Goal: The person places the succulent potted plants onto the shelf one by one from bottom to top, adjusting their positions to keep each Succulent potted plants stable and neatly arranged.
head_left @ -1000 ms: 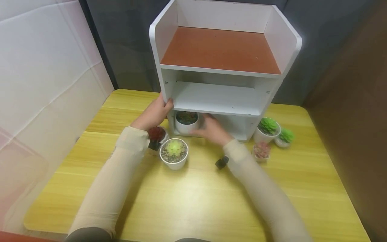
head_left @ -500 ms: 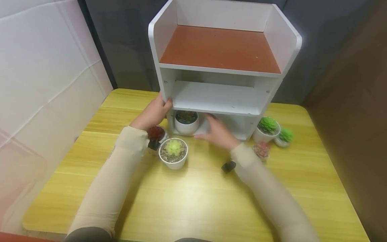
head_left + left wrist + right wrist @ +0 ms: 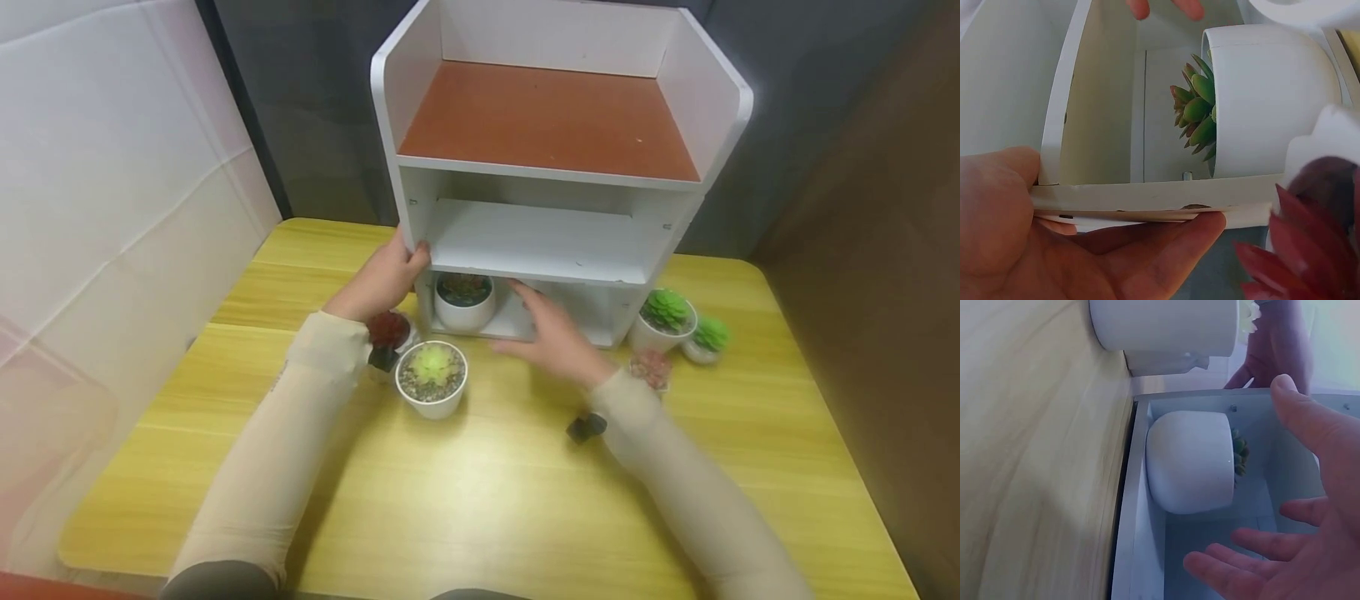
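A white-potted succulent stands upright at the left end of the bottom compartment of a white shelf unit. My left hand grips the unit's left side panel, thumb at the front and fingers along the outside in the left wrist view. Just right of the pot, my right hand is held with fingers and thumb spread, apart from it and holding nothing. In the right wrist view a gap shows between the fingers and the white pot.
A pale green succulent stands in front of the unit, beside a dark red one partly behind my left wrist. To the right are two bright green plants and a pink one. The unit has a brown top board.
My right hand has let go of the white-potted succulent and drawn back to the right and toward me. The pot stays in place, and my left hand has not moved.
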Demonstrator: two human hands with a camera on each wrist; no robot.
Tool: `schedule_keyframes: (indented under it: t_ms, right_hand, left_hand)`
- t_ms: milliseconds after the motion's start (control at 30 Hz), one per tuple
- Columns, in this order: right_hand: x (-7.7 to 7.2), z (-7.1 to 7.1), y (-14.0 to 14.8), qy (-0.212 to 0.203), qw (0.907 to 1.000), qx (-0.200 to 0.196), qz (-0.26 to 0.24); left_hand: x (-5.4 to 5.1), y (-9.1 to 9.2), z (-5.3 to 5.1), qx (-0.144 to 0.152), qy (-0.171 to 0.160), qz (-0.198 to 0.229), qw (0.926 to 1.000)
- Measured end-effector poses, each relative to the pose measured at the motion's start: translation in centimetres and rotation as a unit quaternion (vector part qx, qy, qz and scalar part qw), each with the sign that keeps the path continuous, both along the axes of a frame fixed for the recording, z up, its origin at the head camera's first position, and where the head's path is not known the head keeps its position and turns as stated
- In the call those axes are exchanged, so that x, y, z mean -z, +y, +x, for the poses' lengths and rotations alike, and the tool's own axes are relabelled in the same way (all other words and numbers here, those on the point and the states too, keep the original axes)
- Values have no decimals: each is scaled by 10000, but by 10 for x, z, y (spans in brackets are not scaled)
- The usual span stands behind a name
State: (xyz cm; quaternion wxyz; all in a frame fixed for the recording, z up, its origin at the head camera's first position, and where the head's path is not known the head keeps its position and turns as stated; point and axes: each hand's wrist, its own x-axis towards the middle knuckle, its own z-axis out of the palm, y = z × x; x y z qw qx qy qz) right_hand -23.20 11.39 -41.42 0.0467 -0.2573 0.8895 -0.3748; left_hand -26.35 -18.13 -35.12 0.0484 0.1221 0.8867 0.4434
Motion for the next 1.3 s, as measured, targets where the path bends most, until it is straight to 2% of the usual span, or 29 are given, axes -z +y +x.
schedule_keyframes:
  t_ms: [233, 567, 1033, 1067, 1167, 1267, 1300]
  right_hand:
    - [-6, 14, 9, -364, 9991, -62, -230]
    - [-11, 34, 20, -473, 9986, -108, -208]
    - [-11, 46, 30, -380, 9984, -297, -288]
    - [-7, 44, 31, -310, 9983, -361, -343]
    - [-6, 46, 28, -269, 9979, -450, -393]
    - [-5, 47, 25, -315, 9976, -485, -368]
    - [-10, 50, 23, -382, 9978, -454, -304]
  left_hand:
    - [-1, -1, 1, -11, -24, 53, 10000]
    - [0, -1, 2, 4, -63, 53, 10000]
    - [-1, 0, 2, 14, -41, 66, 10000]
    - [-1, 0, 2, 13, -36, 76, 10000]
    - [-1, -1, 2, -1, -36, 72, 10000]
    - [-1, -1, 2, -26, -51, 57, 10000]
    - [-1, -1, 2, -29, -59, 52, 10000]
